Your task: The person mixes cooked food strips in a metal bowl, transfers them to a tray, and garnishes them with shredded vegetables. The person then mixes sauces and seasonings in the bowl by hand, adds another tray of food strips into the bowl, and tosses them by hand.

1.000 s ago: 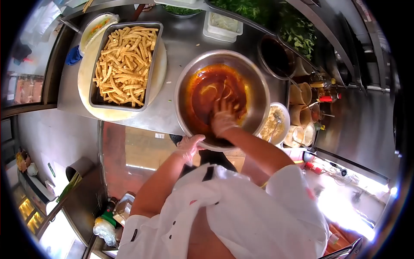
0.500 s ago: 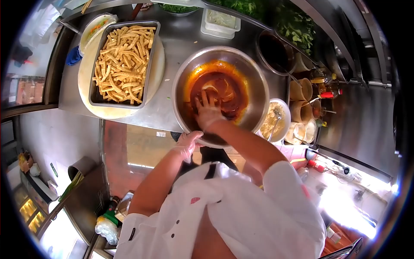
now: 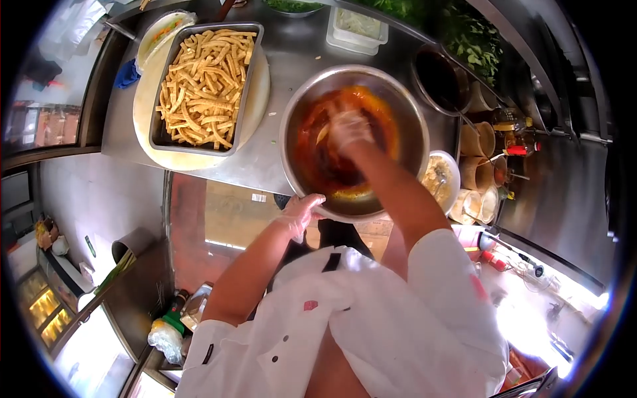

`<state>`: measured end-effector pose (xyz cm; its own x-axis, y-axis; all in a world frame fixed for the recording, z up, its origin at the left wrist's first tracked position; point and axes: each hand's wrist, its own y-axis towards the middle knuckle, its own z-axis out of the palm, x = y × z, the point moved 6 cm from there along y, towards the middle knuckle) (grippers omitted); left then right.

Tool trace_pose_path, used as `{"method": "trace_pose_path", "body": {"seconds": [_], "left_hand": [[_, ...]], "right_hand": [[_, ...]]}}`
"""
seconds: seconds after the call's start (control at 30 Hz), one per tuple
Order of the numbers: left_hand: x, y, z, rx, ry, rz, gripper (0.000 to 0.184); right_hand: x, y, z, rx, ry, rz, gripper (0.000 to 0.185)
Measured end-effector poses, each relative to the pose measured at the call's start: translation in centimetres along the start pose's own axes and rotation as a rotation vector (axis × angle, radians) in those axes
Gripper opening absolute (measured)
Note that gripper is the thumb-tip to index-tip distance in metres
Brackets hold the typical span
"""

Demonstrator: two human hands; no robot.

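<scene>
A large steel bowl [image 3: 413,119] with dark red, oily sauce [image 3: 332,162] stands at the counter's front edge. My left hand [image 3: 302,212], in a clear plastic glove, grips the bowl's rim at its lower left. Inside the bowl, my right hand [image 3: 350,126], also gloved, is in the sauce toward the far side; its fingers are smeared by motion. Left of the bowl, a metal tray [image 3: 247,99] full of pale brown strips [image 3: 202,89] rests on a round board [image 3: 147,142].
A bowl of pale paste [image 3: 438,178] with a spoon sits right of the steel bowl. Behind it are a pot of dark liquid [image 3: 438,76], several tubs [image 3: 476,139] and bottles. White containers [image 3: 358,30] and greens [image 3: 464,40] lie at the back.
My right hand has swept from the bowl's near left to its far side through the sauce. My left hand stays on the rim. The whole view has shifted slightly.
</scene>
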<state>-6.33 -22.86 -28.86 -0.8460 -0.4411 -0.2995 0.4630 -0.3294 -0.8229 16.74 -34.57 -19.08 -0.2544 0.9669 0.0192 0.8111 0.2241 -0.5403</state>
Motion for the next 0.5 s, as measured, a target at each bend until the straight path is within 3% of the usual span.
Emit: {"method": "trace_pose_path", "body": {"seconds": [0.03, 0.07, 0.1, 0.13, 0.2, 0.23, 0.3, 0.37, 0.43, 0.47, 0.5], "left_hand": [[0.3, 0.4, -0.6, -0.029, 0.032, -0.007, 0.068], [0.0, 0.1, -0.5, -0.057, 0.041, 0.018, 0.057], [-0.3, -0.5, -0.1, -0.082, 0.046, 0.045, 0.046], [-0.6, -0.7, 0.1, -0.106, 0.044, 0.074, 0.035], [-0.2, -0.6, 0.3, -0.103, -0.007, 0.070, 0.037], [-0.5, -0.7, 0.4, -0.115, 0.002, 0.066, 0.036], [-0.7, -0.9, 0.2, -0.125, 0.005, 0.056, 0.037], [-0.6, -0.7, 0.3, -0.111, -0.030, 0.054, 0.037], [-0.9, -0.9, 0.4, -0.072, 0.017, 0.080, 0.037], [-1.2, -1.2, 0.6, -0.044, 0.042, 0.092, 0.037], [-1.6, -1.9, 1.0, -0.068, 0.016, 0.073, 0.035]], "right_hand": [[-3.5, 2.1, 2.1, -0.211, -0.098, 0.024, 0.060], [-7.0, 1.1, 4.3, -0.372, 0.045, 0.113, 0.065], [-8.4, -1.1, 5.2, -0.253, 0.190, 0.221, 0.055], [-8.1, -1.2, 8.8, -0.013, -0.158, 0.044, 0.048], [-6.1, -4.2, 12.0, 0.157, -0.226, -0.070, 0.037], [-3.6, -5.8, 10.6, 0.072, 0.055, -0.006, 0.034], [1.3, -5.2, 9.6, 0.185, 0.193, -0.153, 0.038], [4.2, -3.1, 6.6, -0.160, 0.295, -0.269, 0.045], [2.1, 1.8, 1.9, -0.089, 0.121, -0.320, 0.046], [-2.2, 5.1, 2.8, -0.129, 0.382, -0.082, 0.044], [-5.9, 6.1, 2.6, -0.276, 0.328, -0.003, 0.042]]}}
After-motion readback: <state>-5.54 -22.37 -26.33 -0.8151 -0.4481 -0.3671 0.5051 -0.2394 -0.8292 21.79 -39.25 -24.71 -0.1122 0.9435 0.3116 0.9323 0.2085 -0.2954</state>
